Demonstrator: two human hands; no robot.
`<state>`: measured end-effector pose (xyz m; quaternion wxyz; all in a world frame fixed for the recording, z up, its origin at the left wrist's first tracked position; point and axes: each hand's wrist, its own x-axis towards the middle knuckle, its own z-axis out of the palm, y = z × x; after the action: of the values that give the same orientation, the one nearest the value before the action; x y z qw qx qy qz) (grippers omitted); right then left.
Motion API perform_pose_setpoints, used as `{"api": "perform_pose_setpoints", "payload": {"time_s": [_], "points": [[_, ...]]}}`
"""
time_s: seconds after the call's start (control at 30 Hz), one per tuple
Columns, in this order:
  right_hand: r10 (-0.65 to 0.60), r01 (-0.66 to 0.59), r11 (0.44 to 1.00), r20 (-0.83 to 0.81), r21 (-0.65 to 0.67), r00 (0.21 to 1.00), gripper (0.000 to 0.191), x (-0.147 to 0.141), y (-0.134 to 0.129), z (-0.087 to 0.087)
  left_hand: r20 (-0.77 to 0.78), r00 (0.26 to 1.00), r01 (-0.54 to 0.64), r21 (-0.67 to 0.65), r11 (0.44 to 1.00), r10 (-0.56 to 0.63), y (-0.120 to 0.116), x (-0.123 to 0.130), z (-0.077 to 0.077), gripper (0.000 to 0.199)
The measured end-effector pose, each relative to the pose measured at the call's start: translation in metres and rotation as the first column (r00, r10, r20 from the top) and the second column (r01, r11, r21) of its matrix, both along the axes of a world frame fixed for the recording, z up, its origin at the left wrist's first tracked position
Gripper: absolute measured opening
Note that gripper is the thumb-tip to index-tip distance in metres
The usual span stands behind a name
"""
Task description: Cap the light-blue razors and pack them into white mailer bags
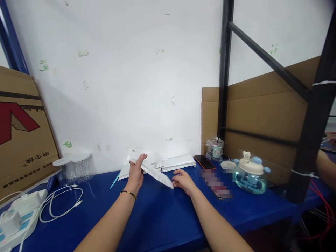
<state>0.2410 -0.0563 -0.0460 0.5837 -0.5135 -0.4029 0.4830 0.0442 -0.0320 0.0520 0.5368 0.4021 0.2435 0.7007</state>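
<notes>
My left hand [138, 169] grips a long, flat white folded packet [154, 174] by its upper end, tilted down to the right above the table. It looks like thin paper or plastic; its exact kind cannot be told. Beside the packet's lower tip, my right hand [183, 181] has loosely curled fingers that stand apart, with nothing visible in them. Whether a fingertip touches the tip is unclear. Behind my hands, a stack of similar white flat packets [178, 161] lies near the wall. A thin light-blue stick [114, 180] rests left of my left hand.
On the blue table [157, 217], clear jars [82, 168], a white cable [78, 201] and a power strip [28, 217] stand left. Right are a phone [204, 162], a wrapped cup stack [215, 148] and a water bottle [250, 175]. Another person's arm [325, 168] shows beyond the black post [312, 133].
</notes>
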Motion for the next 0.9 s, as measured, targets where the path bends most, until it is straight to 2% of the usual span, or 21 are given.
{"api": "perform_pose_setpoints", "payload": {"time_s": [0.1,0.17,0.23,0.3,0.37,0.4,0.43,0.5,0.57,0.67,0.73,0.9], "points": [[-0.049,0.043,0.998,0.156,0.044,0.986,0.021,0.004,0.000,0.002,-0.002,0.999,-0.038,-0.036,0.999,0.038,0.004,-0.005,-0.009,0.046],[-0.036,0.019,0.997,0.225,0.078,0.974,0.021,0.006,-0.004,0.004,0.009,0.999,-0.044,-0.042,0.998,0.045,0.007,-0.009,-0.011,0.044],[0.057,-0.089,0.992,0.306,0.094,0.950,0.036,0.007,-0.008,0.005,0.028,0.999,-0.043,-0.041,0.998,0.044,0.010,-0.015,-0.011,0.045],[0.196,-0.263,0.962,0.480,0.076,0.855,0.070,0.004,-0.013,0.004,0.047,0.998,-0.042,-0.036,0.998,0.044,0.011,-0.021,-0.009,0.046],[0.270,-0.397,0.917,0.677,0.036,0.684,0.101,-0.002,-0.015,0.002,0.064,0.997,-0.032,-0.042,0.999,0.034,0.011,-0.026,-0.007,0.045],[0.261,-0.420,0.907,0.741,0.031,0.619,0.108,-0.007,-0.014,0.001,0.070,0.997,-0.025,-0.048,0.999,0.028,0.011,-0.027,-0.006,0.044],[0.230,-0.416,0.908,0.771,0.050,0.593,0.108,-0.013,-0.013,-0.001,0.075,0.997,-0.017,-0.057,0.998,0.021,0.010,-0.028,-0.005,0.043],[0.156,-0.397,0.909,0.783,0.124,0.602,0.096,-0.025,-0.009,-0.003,0.080,0.997,0.002,-0.069,0.998,0.003,0.007,-0.029,-0.004,0.040],[0.080,-0.376,0.908,0.805,0.184,0.588,0.074,-0.034,-0.005,-0.004,0.081,0.996,0.028,-0.072,0.997,-0.023,0.002,-0.028,-0.003,0.038],[0.019,-0.361,0.914,0.869,0.186,0.495,0.035,-0.041,-0.003,-0.005,0.090,0.994,0.066,-0.085,0.994,-0.059,-0.004,-0.032,0.002,0.036],[0.018,-0.358,0.919,0.890,0.165,0.456,0.016,-0.041,-0.005,-0.005,0.109,0.993,0.057,-0.091,0.994,-0.047,-0.006,-0.041,0.010,0.036],[0.015,-0.375,0.917,0.926,0.138,0.378,0.014,-0.035,-0.012,-0.001,0.107,0.989,-0.092,-0.058,0.994,0.097,-0.006,-0.089,0.045,0.027]]}}
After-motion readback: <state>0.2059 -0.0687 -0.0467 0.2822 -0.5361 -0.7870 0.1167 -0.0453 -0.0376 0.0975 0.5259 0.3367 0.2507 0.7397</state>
